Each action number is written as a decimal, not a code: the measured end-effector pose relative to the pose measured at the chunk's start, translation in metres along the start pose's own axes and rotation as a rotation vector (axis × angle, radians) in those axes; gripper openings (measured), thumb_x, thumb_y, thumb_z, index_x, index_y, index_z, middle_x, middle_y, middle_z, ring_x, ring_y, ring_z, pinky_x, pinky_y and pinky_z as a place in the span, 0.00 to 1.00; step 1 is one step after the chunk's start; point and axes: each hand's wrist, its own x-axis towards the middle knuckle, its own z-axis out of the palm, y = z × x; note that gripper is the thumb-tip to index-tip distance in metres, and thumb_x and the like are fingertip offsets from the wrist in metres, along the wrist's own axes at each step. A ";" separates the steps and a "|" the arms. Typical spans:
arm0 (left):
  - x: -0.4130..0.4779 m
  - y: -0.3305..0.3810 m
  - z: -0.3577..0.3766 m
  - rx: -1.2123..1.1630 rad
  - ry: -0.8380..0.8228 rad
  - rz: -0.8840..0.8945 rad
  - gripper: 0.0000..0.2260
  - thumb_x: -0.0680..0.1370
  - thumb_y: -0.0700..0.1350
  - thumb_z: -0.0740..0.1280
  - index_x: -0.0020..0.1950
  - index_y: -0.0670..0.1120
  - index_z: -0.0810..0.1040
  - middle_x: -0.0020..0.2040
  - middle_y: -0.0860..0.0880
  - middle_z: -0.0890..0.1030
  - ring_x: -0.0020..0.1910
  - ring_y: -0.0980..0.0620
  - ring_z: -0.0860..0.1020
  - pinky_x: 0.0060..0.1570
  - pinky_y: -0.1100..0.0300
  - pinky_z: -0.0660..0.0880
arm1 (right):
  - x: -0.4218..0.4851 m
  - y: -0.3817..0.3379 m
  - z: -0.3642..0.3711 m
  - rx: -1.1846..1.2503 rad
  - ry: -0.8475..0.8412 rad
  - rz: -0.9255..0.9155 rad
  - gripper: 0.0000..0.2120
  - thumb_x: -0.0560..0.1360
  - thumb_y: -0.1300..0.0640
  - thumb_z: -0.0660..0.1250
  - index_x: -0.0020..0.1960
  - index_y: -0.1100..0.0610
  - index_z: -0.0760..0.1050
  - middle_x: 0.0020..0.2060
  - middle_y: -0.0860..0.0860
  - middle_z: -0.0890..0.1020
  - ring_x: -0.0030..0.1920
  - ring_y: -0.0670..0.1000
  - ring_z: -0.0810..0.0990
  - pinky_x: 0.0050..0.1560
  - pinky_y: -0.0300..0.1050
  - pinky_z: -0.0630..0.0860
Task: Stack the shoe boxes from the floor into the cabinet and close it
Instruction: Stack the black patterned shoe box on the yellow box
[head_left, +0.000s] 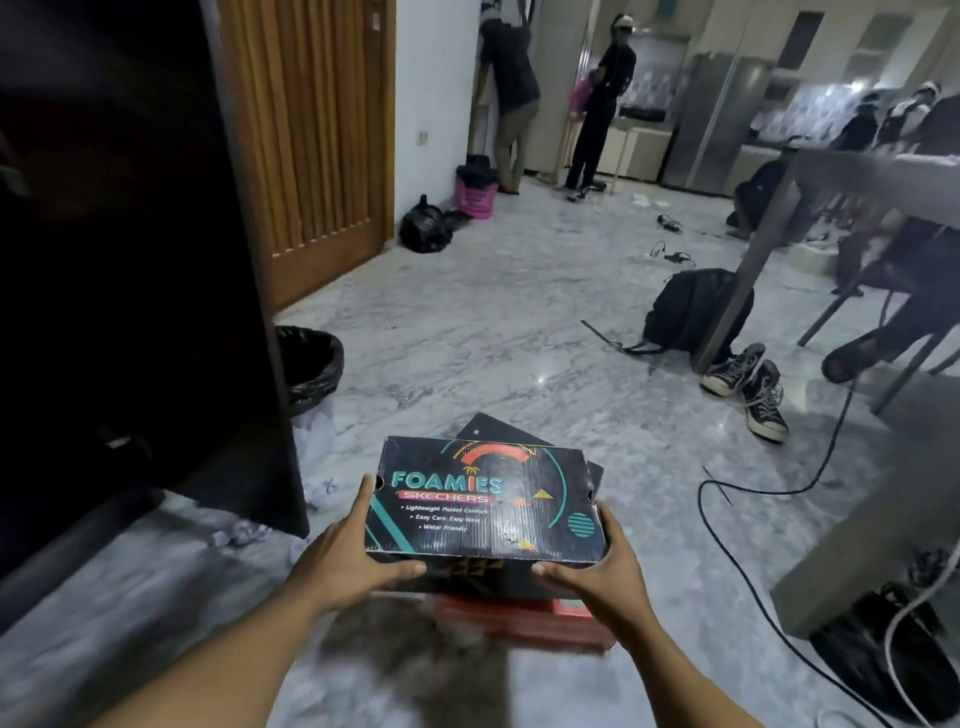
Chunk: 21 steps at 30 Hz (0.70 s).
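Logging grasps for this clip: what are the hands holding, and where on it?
Both hands, left hand and right hand, hold the Foamies shoe box by its two short ends.

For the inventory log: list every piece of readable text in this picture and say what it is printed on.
All on the lid of the black shoe box held between the left hand and right hand:
"FOAMIES"
"SKECHERS"
"Lightweight Molded Comfort" (last letters blurred)
"Easy Care, Easy Wear" (end blurred)
"Water Friendly"
Red box underneath: no readable text.
Small sticker on the wooden door: too small to read.
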 end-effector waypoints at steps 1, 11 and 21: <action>-0.012 -0.008 -0.011 0.019 0.019 -0.013 0.66 0.53 0.79 0.71 0.78 0.63 0.35 0.69 0.56 0.76 0.64 0.52 0.77 0.58 0.55 0.76 | -0.008 -0.005 0.012 0.005 -0.013 -0.011 0.51 0.49 0.44 0.88 0.68 0.46 0.71 0.60 0.45 0.82 0.59 0.46 0.81 0.61 0.52 0.79; -0.140 -0.070 -0.159 0.142 0.190 -0.136 0.65 0.54 0.77 0.73 0.81 0.56 0.43 0.73 0.54 0.72 0.69 0.52 0.73 0.66 0.56 0.72 | -0.083 -0.100 0.146 0.128 -0.196 -0.121 0.41 0.54 0.57 0.87 0.64 0.50 0.75 0.54 0.44 0.85 0.52 0.43 0.84 0.46 0.34 0.79; -0.248 -0.060 -0.333 0.280 0.616 -0.207 0.64 0.50 0.78 0.71 0.80 0.59 0.49 0.72 0.50 0.74 0.67 0.48 0.76 0.63 0.56 0.74 | -0.090 -0.280 0.235 0.262 -0.404 -0.356 0.38 0.52 0.50 0.88 0.59 0.49 0.77 0.51 0.50 0.86 0.53 0.53 0.85 0.52 0.50 0.82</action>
